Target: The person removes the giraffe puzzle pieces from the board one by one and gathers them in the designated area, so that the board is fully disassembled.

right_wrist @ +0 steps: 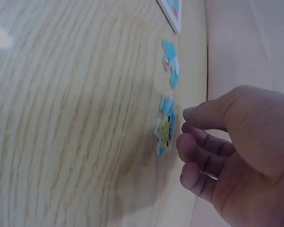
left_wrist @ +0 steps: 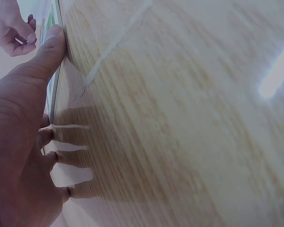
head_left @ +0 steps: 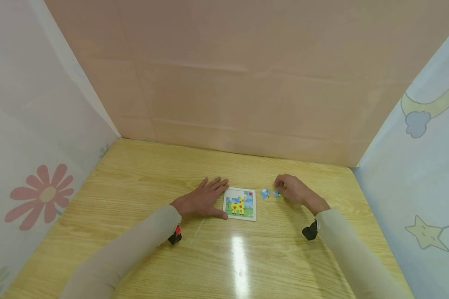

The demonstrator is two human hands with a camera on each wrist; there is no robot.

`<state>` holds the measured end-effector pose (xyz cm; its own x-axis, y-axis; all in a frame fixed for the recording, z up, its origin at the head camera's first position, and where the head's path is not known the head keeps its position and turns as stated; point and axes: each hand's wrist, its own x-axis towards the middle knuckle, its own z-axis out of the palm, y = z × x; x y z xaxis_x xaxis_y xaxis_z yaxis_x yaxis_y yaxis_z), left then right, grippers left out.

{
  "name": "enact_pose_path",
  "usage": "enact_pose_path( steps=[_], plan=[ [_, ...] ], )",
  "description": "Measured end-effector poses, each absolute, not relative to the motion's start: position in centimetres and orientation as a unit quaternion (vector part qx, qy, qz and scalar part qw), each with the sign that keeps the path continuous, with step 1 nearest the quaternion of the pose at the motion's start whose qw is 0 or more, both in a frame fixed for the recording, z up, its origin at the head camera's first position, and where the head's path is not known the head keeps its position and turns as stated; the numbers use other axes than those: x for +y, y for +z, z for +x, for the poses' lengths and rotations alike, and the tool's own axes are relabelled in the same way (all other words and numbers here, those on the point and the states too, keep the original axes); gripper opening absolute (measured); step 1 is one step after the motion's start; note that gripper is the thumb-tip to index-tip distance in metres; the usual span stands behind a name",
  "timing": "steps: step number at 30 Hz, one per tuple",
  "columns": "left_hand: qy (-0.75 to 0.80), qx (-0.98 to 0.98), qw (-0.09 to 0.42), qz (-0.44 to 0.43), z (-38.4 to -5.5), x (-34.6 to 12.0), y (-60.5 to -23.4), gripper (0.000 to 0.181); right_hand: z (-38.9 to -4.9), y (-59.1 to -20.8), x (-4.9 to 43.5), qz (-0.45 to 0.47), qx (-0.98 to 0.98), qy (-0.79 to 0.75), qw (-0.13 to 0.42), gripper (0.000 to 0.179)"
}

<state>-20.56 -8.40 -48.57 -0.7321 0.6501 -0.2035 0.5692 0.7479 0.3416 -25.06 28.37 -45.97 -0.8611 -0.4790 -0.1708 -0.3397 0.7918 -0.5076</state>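
Note:
A square giraffe jigsaw puzzle in a white-rimmed tray [head_left: 233, 194] lies on the table, with a blank patch at its upper left. My left hand [head_left: 203, 199] rests at the tray's left side, fingers spread; its thumb [left_wrist: 51, 47] lies along the edge near the lower left corner. To the right of the tray is a blue jigsaw piece [right_wrist: 169, 49]. Beyond it lies a second jigsaw piece [right_wrist: 164, 126], blue with a yellow-green face. Over this second piece hovers my right hand [head_left: 292, 189], fingers loosely bent, thumb near the index fingertip, nothing visible between them.
The wood-grain table [head_left: 153, 174] ends at a brown panel [head_left: 228, 104] at the back. Printed sheets with a flower [head_left: 46, 194] and a star [head_left: 427, 233] stand at the left and right sides. A bright reflection lies on the table's near part.

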Motion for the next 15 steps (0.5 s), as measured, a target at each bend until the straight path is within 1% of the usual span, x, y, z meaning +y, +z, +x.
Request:
enact_pose_path(
  steps=[5, 15],
  plan=[
    [0.126, 0.923, 0.158, 0.327, -20.5, -8.4, -48.7, 0.111, -24.8, -45.8, 27.1, -0.230, 0.930, -0.242, 0.152, 0.018],
    [0.133, 0.921, 0.163, 0.329, -20.4, -8.4, -48.4, 0.110, -24.3, -46.2, 24.0, -0.249, 0.923, -0.240, 0.167, 0.017]
  ],
)
